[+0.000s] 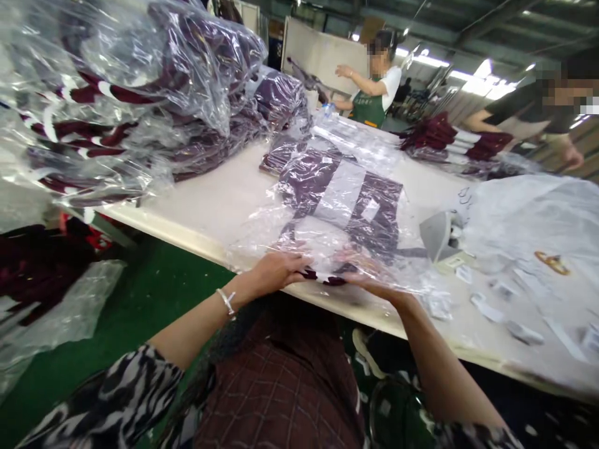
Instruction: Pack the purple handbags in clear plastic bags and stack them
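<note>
The left hand (281, 269) lies spread on the near end of a clear bag (309, 232) holding a dark garment (379, 209) at the table's (201, 234) edge; the right hand (362, 265) reaches under the plastic, its grip impossible to tell.

Green floor (163, 284), bright ceiling lights (484, 78)
</note>
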Available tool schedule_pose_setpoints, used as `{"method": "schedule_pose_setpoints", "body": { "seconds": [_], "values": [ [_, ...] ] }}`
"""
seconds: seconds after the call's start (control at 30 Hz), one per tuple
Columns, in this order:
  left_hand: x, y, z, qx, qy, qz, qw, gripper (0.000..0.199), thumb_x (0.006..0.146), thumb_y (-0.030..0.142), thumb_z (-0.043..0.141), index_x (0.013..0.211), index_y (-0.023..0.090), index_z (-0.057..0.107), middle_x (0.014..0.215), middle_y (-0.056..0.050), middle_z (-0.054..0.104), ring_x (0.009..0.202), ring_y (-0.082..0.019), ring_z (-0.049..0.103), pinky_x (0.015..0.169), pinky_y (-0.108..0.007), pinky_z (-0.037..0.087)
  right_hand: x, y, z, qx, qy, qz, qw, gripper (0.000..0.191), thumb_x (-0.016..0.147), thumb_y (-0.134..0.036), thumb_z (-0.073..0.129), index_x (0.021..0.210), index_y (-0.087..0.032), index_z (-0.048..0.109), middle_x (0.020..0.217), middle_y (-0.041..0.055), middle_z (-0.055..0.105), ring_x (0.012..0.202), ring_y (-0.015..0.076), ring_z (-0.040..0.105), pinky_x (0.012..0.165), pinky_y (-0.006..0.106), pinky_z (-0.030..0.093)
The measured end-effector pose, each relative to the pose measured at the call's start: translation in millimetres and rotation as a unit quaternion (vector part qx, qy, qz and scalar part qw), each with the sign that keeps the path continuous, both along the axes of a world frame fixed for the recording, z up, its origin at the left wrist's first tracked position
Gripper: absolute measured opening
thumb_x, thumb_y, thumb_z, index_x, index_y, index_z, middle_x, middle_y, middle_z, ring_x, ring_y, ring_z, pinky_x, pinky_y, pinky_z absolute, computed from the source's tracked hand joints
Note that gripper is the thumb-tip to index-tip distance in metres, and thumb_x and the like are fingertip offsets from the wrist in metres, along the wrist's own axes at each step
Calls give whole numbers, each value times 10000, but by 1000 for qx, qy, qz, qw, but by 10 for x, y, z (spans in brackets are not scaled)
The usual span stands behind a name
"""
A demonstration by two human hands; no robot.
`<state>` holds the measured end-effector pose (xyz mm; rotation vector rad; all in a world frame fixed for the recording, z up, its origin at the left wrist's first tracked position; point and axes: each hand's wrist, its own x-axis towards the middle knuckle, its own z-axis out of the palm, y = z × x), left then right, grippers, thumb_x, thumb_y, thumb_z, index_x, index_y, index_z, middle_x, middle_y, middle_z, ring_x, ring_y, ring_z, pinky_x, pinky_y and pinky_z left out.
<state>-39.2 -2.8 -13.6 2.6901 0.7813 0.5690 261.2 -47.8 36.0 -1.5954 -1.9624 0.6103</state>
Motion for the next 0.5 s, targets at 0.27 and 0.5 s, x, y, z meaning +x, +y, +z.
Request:
{"method": "schedule_pose_setpoints", "body": {
  "seconds": [0.27, 0.5],
  "values": [
    [210, -39, -17, 15, -7, -25, 1000, 247, 1047, 264, 489, 1164, 241, 704, 1174, -77, 718, 1191, -243, 633, 1185, -496, 382, -478, -122, -181, -43, 69, 11, 997, 168, 785, -436, 686, 739, -303, 779, 881, 23, 775, 1008, 318, 679, 1064, 485, 449],
    [315, -198, -287, -58, -126, 62, 988, 386, 974, 247, 636, 1342, 145, 573, 1298, -150, 679, 1239, -282, 629, 1074, -451, 508, -632, 101, -390, -26, 115, -55, 991, 365, 861, -579, 628, 810, -235, 738, 836, 54, 743, 870, 266, 679, 877, 410, 547]
  ]
}}
